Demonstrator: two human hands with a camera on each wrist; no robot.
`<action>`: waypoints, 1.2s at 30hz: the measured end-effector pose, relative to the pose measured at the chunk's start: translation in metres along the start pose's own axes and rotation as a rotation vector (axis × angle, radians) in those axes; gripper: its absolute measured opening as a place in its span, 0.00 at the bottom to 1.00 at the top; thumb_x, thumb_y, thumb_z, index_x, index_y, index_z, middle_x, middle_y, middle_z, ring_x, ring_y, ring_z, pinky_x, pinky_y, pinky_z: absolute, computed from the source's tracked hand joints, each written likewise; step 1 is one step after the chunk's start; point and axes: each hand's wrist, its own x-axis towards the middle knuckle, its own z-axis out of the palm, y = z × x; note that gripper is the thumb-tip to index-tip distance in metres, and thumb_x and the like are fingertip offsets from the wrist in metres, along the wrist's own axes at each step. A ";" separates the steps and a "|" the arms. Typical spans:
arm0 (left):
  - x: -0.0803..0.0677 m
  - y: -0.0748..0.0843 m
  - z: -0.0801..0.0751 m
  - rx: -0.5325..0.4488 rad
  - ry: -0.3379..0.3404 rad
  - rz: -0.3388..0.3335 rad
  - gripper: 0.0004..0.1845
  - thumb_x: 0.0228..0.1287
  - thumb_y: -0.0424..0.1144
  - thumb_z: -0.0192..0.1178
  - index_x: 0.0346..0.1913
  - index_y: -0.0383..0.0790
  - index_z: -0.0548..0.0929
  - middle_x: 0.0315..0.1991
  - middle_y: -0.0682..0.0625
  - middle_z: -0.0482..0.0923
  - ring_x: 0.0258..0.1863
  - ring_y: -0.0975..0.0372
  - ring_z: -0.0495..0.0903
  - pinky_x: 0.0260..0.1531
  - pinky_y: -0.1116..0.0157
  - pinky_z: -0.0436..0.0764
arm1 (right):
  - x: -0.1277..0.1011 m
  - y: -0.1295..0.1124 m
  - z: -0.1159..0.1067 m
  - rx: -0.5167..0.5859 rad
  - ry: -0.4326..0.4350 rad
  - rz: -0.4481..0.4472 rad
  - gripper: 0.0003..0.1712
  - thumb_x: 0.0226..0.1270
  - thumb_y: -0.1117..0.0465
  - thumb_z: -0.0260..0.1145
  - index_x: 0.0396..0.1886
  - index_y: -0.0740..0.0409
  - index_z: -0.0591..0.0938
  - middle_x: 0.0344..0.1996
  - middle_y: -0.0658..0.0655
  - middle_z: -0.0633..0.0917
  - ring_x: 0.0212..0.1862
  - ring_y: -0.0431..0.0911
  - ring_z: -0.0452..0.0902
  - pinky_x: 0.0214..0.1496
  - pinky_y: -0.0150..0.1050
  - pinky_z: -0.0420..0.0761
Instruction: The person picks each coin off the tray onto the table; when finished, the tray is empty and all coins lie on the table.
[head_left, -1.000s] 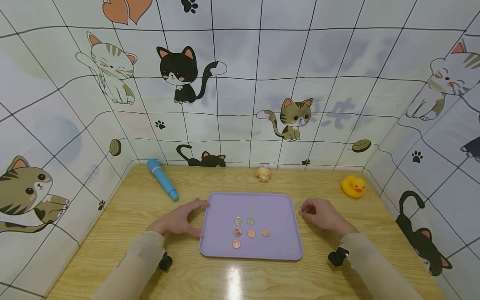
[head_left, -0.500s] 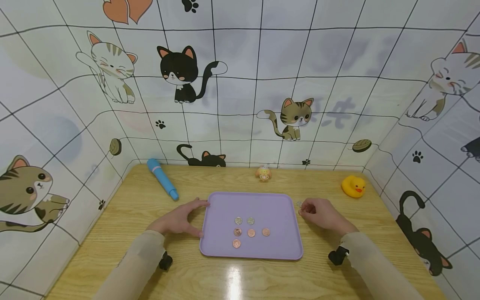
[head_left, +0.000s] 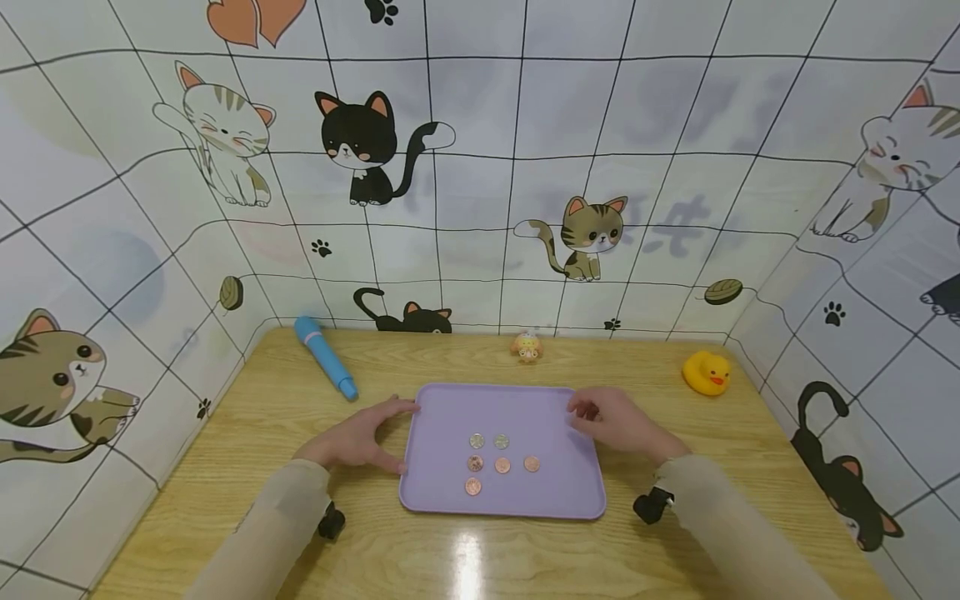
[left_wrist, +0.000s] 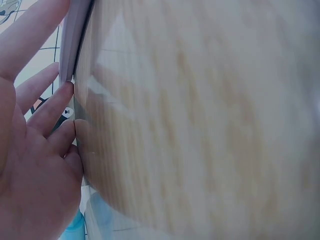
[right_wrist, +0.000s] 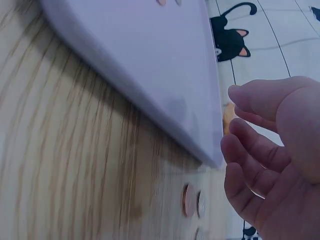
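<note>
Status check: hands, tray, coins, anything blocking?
Left hand touches tray edge. Right hand over tray, grip unclear. Six coins on tray. Nothing blocking.

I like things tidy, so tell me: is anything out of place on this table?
Mostly neat: six coins lie in rows on the purple tray. A few loose coins lie on the table beside the tray's corner, seen from the right wrist.

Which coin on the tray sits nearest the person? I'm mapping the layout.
The copper coin alone in the front row of the purple tray; the other five coins lie farther back, in two rows.
</note>
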 end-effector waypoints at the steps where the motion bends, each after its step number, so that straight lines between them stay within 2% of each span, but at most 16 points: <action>1: 0.000 0.000 0.000 -0.002 -0.001 0.000 0.55 0.48 0.53 0.85 0.80 0.59 0.67 0.85 0.45 0.50 0.85 0.42 0.38 0.78 0.33 0.42 | 0.002 -0.003 0.002 -0.001 -0.011 -0.019 0.08 0.72 0.62 0.71 0.47 0.58 0.86 0.35 0.46 0.85 0.38 0.40 0.78 0.38 0.35 0.82; 7: 0.001 0.003 -0.001 0.000 -0.007 -0.001 0.55 0.49 0.52 0.85 0.80 0.56 0.67 0.85 0.42 0.49 0.85 0.41 0.37 0.78 0.32 0.42 | 0.016 -0.019 0.013 -0.009 -0.055 -0.090 0.07 0.73 0.61 0.71 0.46 0.58 0.87 0.36 0.45 0.86 0.38 0.37 0.80 0.41 0.35 0.83; 18: 0.000 0.001 0.001 0.003 -0.003 -0.002 0.55 0.48 0.53 0.85 0.80 0.58 0.67 0.85 0.44 0.51 0.85 0.42 0.39 0.78 0.32 0.43 | 0.034 -0.037 0.035 -0.015 -0.064 -0.217 0.06 0.69 0.64 0.73 0.44 0.57 0.87 0.37 0.47 0.88 0.38 0.37 0.82 0.42 0.35 0.84; 27: -0.001 0.000 0.001 0.004 -0.001 -0.009 0.55 0.47 0.54 0.85 0.79 0.59 0.67 0.85 0.44 0.50 0.85 0.42 0.39 0.78 0.32 0.43 | 0.041 -0.052 0.051 -0.024 -0.130 -0.229 0.09 0.66 0.65 0.73 0.45 0.56 0.87 0.36 0.46 0.86 0.39 0.38 0.78 0.45 0.35 0.81; 32: 0.000 0.000 0.001 -0.004 0.001 -0.009 0.55 0.47 0.53 0.85 0.79 0.59 0.67 0.85 0.44 0.50 0.85 0.42 0.39 0.78 0.33 0.43 | 0.048 -0.058 0.056 -0.036 -0.162 -0.211 0.07 0.68 0.64 0.72 0.44 0.53 0.87 0.33 0.43 0.84 0.37 0.38 0.76 0.43 0.35 0.79; 36: -0.001 0.001 0.000 -0.004 -0.002 -0.010 0.55 0.47 0.53 0.85 0.80 0.59 0.67 0.85 0.44 0.50 0.85 0.42 0.38 0.78 0.33 0.43 | 0.053 -0.063 0.058 -0.042 -0.196 -0.212 0.06 0.69 0.63 0.73 0.44 0.52 0.87 0.33 0.45 0.83 0.36 0.39 0.77 0.42 0.35 0.78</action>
